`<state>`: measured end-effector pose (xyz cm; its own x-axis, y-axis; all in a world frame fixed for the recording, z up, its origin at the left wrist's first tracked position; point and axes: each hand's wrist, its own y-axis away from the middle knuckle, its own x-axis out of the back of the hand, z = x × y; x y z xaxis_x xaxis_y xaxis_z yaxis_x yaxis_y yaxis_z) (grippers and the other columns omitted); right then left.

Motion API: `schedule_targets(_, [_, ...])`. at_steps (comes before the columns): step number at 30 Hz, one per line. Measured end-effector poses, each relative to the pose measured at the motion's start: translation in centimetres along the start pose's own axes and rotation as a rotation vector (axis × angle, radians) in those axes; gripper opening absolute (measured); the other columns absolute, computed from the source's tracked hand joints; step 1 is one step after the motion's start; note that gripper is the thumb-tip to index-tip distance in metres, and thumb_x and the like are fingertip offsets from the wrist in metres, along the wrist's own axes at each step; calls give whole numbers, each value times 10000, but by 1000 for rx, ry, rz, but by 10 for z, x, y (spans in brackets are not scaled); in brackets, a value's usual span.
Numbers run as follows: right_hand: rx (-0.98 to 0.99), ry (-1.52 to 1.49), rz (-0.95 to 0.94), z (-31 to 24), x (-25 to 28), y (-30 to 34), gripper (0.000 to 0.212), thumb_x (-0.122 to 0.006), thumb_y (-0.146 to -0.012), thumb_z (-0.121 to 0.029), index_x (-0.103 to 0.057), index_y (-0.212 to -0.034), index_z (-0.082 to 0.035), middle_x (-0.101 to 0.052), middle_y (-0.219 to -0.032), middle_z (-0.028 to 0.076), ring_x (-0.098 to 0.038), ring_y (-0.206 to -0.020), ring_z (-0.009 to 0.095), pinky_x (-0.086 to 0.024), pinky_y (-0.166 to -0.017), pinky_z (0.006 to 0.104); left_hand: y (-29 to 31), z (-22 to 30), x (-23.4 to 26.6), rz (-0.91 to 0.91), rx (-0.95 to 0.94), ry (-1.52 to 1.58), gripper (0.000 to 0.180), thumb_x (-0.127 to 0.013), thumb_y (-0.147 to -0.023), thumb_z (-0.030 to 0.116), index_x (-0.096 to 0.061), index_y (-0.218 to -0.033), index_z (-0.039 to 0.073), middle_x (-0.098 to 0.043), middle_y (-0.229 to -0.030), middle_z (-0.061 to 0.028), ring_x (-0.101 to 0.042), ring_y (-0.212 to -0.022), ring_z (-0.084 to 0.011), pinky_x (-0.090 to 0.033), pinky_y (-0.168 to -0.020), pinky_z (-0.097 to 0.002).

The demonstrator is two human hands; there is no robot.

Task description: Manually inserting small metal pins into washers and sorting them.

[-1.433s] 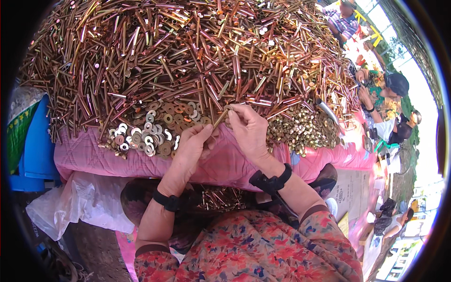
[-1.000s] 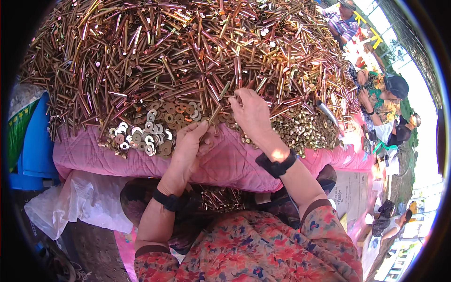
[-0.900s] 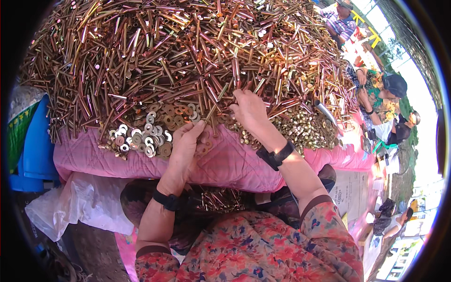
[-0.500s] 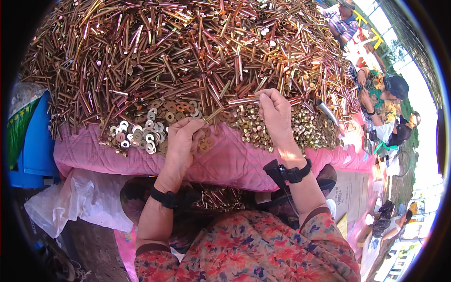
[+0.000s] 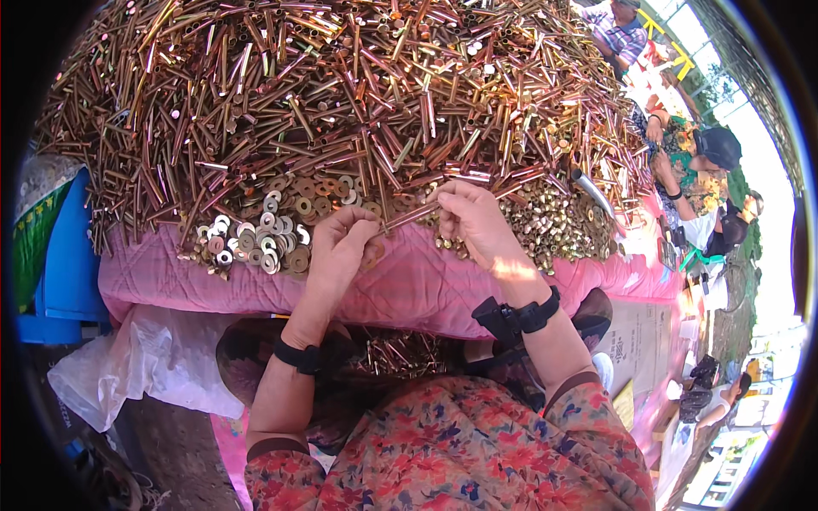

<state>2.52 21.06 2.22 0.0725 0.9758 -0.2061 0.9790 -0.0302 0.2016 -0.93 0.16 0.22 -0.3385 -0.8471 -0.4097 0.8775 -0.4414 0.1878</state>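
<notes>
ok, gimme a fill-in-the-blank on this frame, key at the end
A slim metal tube runs from the right hand toward the ____ hand.
The large nut pile lies to the ____ of the large washer pile.
The quilted cloth under the parts is ____ in colour.
The wristband is ____ in colour.
Missing words: left; right; pink; black.

The floral top (image 5: 477,451) mixes red, dark blue and tan, its sleeves (image 5: 285,479) ending in plain brown cuffs (image 5: 572,386). A black band (image 5: 297,356) circles each wrist, the right one bearing a bulky black box (image 5: 497,320).
</notes>
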Motion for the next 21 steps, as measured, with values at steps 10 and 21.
schedule_targets(10, [363, 569, 181, 7, -22, -4, 143, -604, -840, -142, -608, -878, -4, -598, -770, 65, -584, -670, 191, -478, -614, 298, 0, 4, 8, 70, 36, 176, 127, -668, -821, 129, -639, -852, 10, -597, -666, -14, -422, -441, -24, -320, -403, -183])
schedule_targets(21, [630, 1534, 148, 25, -17, -6, 80, -616, -710, -118, -594, -736, -45, -547, -798, 112, -559, -812, 283, -473, -721, 380, 0, 6, 9, 155, 48, 137, 74, -703, -730, 45, -658, -781, 16, -581, -590, 0, -423, -427, -5, -264, -384, -145])
